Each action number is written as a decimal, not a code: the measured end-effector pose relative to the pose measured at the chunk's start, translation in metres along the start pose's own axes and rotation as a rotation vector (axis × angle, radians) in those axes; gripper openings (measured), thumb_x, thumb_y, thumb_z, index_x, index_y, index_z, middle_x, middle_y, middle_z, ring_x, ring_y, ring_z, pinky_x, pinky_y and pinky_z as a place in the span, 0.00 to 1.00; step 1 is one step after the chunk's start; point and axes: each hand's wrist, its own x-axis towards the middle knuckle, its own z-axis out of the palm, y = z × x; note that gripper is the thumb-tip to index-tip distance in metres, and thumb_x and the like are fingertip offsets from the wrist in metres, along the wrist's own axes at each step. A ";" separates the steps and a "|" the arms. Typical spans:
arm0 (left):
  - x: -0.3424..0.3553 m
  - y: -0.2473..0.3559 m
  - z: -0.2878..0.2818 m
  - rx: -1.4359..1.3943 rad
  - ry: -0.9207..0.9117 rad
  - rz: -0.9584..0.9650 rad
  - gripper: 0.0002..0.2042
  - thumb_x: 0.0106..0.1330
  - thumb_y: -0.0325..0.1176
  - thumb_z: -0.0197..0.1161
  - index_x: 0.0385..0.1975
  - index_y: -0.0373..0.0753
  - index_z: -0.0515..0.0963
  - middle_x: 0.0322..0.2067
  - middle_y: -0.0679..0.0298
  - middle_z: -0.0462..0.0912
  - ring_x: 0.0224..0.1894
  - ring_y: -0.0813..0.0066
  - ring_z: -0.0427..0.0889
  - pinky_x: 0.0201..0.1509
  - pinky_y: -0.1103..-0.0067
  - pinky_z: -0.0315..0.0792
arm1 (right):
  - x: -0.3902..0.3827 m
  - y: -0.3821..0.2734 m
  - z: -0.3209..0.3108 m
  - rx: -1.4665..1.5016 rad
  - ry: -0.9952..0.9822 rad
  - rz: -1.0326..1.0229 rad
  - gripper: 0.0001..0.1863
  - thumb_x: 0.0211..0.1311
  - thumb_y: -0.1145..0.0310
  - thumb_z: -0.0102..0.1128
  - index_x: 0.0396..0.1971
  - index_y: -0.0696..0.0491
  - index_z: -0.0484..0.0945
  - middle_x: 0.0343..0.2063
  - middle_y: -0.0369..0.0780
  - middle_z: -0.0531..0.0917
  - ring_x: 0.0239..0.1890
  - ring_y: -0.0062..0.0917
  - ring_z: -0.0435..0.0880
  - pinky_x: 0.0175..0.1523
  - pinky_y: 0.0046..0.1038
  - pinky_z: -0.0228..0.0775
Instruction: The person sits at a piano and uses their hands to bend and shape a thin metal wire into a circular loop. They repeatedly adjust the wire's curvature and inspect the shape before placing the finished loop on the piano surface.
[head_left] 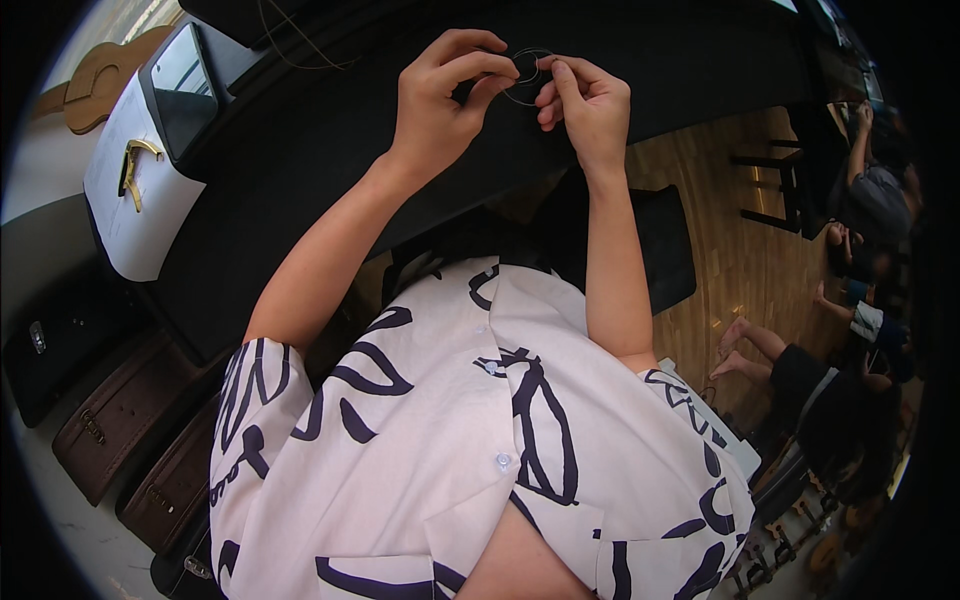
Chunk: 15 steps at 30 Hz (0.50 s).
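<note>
Above the black table (350, 110), a thin coiled guitar string (530, 50) hangs in loops between my two hands. My left hand (443, 100) pinches one side of the coil between thumb and fingertips. From the other side, my right hand (597, 115) grips it with thumb and index finger, the remaining fingers curled in. Another thin loose string (300, 62) lies on the table beyond my left hand. To the left, a gold capo (132, 175) rests on a white sheet of paper (150, 235), beside a dark-screened tablet (183, 92).
A guitar-shaped wooden piece (110, 85) stands at the far left. Brown and black instrument cases (125, 415) line the left side below the table. On the right, a black stool (775, 185) stands on the wooden floor (715, 215), with several people (840, 400) beyond.
</note>
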 end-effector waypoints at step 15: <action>-0.005 -0.002 0.001 -0.163 0.043 -0.366 0.05 0.70 0.26 0.65 0.39 0.33 0.85 0.27 0.65 0.86 0.28 0.85 0.82 0.31 0.88 0.72 | 0.004 0.018 -0.012 0.279 -0.030 -0.128 0.09 0.74 0.72 0.57 0.41 0.62 0.83 0.28 0.43 0.85 0.25 0.20 0.84 0.30 0.21 0.78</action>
